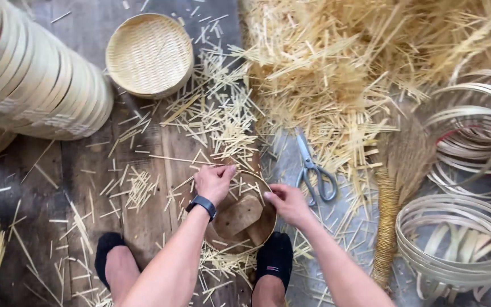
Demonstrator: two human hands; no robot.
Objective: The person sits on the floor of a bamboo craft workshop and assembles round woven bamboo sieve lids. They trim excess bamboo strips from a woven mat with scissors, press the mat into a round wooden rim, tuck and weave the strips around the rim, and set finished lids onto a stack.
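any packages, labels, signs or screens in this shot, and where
smartwatch: on the left wrist, small dark rectangular face on a black band, its screen dark.
pale patches: on the rims of the stacked bamboo hoops at upper left; too blurred to tell whether they are labels.
No packages or signs.

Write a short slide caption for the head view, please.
Both hands, left hand and right hand, grip a round bamboo hoop beside scissors.

One head-worn view, looking steeply down from above.
The round bamboo frame (240, 219) sits low of centre, fairly near the lens; floor beyond it runs to the top edge, the person's feet just below it.
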